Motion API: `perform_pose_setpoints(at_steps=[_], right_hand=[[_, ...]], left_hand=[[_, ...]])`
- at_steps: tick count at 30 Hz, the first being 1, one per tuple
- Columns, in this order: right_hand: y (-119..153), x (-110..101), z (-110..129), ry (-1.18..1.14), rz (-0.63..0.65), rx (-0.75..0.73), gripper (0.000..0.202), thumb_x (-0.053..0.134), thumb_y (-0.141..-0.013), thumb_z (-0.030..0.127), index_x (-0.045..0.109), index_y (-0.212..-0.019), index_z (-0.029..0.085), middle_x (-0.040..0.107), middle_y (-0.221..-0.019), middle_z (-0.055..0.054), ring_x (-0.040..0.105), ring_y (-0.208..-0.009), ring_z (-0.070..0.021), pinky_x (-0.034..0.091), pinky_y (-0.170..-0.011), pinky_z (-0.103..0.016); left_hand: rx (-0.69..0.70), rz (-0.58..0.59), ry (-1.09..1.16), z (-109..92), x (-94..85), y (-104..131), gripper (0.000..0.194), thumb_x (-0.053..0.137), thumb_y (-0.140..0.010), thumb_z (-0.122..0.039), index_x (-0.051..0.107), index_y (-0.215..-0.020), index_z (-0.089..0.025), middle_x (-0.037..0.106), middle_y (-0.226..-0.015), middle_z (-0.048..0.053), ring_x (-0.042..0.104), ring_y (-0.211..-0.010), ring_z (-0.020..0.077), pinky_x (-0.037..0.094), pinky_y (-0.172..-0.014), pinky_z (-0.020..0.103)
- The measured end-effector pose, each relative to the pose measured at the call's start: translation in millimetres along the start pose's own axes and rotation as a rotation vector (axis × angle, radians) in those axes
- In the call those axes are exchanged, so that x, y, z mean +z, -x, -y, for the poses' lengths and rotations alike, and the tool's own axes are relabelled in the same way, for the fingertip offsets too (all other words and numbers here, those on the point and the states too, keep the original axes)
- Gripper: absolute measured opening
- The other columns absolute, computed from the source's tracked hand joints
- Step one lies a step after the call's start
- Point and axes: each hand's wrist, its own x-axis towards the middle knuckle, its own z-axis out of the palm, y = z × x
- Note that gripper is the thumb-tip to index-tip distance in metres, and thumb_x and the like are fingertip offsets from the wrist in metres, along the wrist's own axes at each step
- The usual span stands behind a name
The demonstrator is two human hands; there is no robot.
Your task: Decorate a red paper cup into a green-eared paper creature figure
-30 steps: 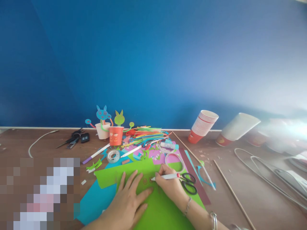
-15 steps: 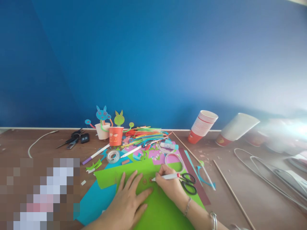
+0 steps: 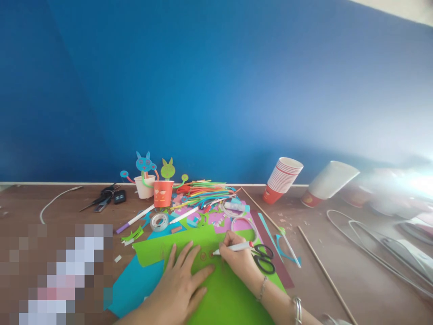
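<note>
A green paper sheet [image 3: 216,293] lies on top of blue paper [image 3: 135,284]. My left hand [image 3: 181,284] rests flat on the green sheet with its fingers spread. Near the middle of the sheet, my right hand [image 3: 238,262] grips a white marker with a red end [image 3: 241,246]. The marker's tip touches the paper at the right one of two small reddish round drawings [image 3: 203,256]. Black-handled scissors [image 3: 264,258] lie just right of my right hand, their blades hidden.
Behind the hands lie a tape roll [image 3: 158,222], a pile of colourful sticks [image 3: 206,194] and paper scraps. Two decorated cups [image 3: 163,194] stand back left, keys [image 3: 107,198] beside them. Stacked cups [image 3: 283,179], a wooden stick [image 3: 324,271] and cables [image 3: 358,243] are at right.
The view has shifted slightly, so the objects at right appear a little further left. Both hands keep nearly the same place on the sheet, with the marker still at the right drawing.
</note>
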Motion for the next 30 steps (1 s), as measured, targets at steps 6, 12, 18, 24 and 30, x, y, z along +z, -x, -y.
perform_pose_setpoints(at_steps=[6, 12, 18, 24, 30], right_hand=[[-1, -2, 1, 0.031, 0.017, -0.036, 0.016, 0.049, -0.065, 0.023, 0.037, -0.055, 0.023, 0.041, -0.044, 0.008, 0.034, -0.043, -0.0091, 0.027, -0.044, -0.021], [-3, -5, -1, 0.028, 0.056, -0.083, 0.014, 0.049, -0.066, 0.019, 0.039, -0.056, 0.022, 0.046, -0.043, 0.008, 0.040, -0.044, -0.0092, 0.030, -0.046, -0.020], [-2, -5, 2, 0.042, 0.032, -0.112, 0.014, 0.049, -0.064, 0.014, 0.041, -0.055, 0.021, 0.045, -0.042, 0.009, 0.038, -0.045, -0.0085, 0.030, -0.048, -0.020], [-1, -4, 5, 0.038, 0.036, -0.123, 0.015, 0.050, -0.064, 0.014, 0.041, -0.056, 0.022, 0.045, -0.042, 0.009, 0.038, -0.044, -0.0084, 0.029, -0.046, -0.020], [-1, -2, 3, 0.025, 0.027, -0.112, 0.015, 0.050, -0.065, 0.016, 0.040, -0.055, 0.022, 0.042, -0.041, 0.010, 0.036, -0.042, -0.0080, 0.027, -0.045, -0.020]], left_hand=[[-0.021, 0.069, -0.005, -8, -14.3, -6, 0.043, 0.043, -0.095, -0.032, 0.041, -0.137, -0.042, 0.047, -0.137, 0.012, 0.037, -0.131, 0.0388, 0.035, -0.095, 0.071], [-0.052, 0.091, 0.000, -14, -20.5, -11, 0.039, 0.046, -0.094, -0.028, 0.051, -0.131, -0.039, 0.047, -0.136, 0.012, 0.036, -0.131, 0.0373, 0.033, -0.098, 0.069], [-0.066, 0.103, 0.009, -17, -28.6, -12, 0.039, 0.047, -0.094, -0.027, 0.051, -0.131, -0.038, 0.048, -0.135, 0.013, 0.039, -0.129, 0.0367, 0.031, -0.099, 0.069], [-0.073, 0.086, 0.011, -16, -26.7, -12, 0.036, 0.047, -0.094, -0.028, 0.054, -0.128, -0.038, 0.047, -0.136, 0.010, 0.037, -0.131, 0.0362, 0.031, -0.100, 0.068], [-0.066, 0.079, 0.004, -14, -21.5, -10, 0.036, 0.047, -0.094, -0.029, 0.054, -0.128, -0.038, 0.047, -0.135, 0.012, 0.037, -0.131, 0.0372, 0.032, -0.099, 0.068]])
